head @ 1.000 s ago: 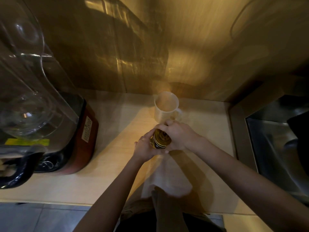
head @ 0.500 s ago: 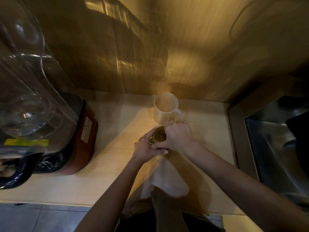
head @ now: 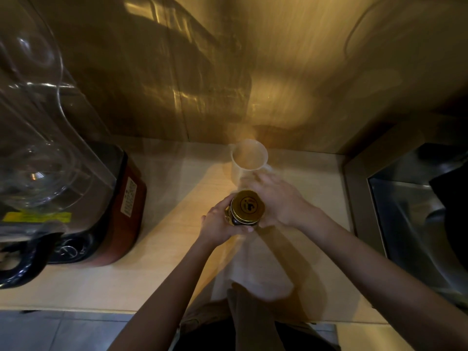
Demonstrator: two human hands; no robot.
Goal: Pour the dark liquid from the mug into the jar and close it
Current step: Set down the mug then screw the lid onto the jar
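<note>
Bench [head: 152, 282] of pale wood carries everything here, running from a blender at its left edge to a steel sink [head: 415, 224] at its right edge. One blender [head: 76, 198], by far the largest item, stands on a red-brown base with a clear jug and a dark handle. One white cloth or paper sheet [head: 255, 272] lies toward the near edge, beneath the person's forearms. One white mug [head: 249, 160] stands upright near the back edge, about midway along, and its inside looks pale, with no dark liquid visible. One jar [head: 244, 210] stands just in front of the mug, its gold lid [head: 249, 205] seated on top.

By these signs the pouring appears done and the closing is at or near its end; whether the lid is fully tight cannot be told. The jar's contents are not clearly visible past the fingers.

Two hands are at work. The left hand [head: 220, 224] wraps the jar's body, its grip curled firmly around the glass from the left side. The right hand [head: 278, 198] sits beside the lid with fingers spread and blurred, its grip loosened and apparently not clamped on anything, its fingertips reaching toward the mug's base.

What seems left: a last check of the lid and letting go of the jar.
</note>
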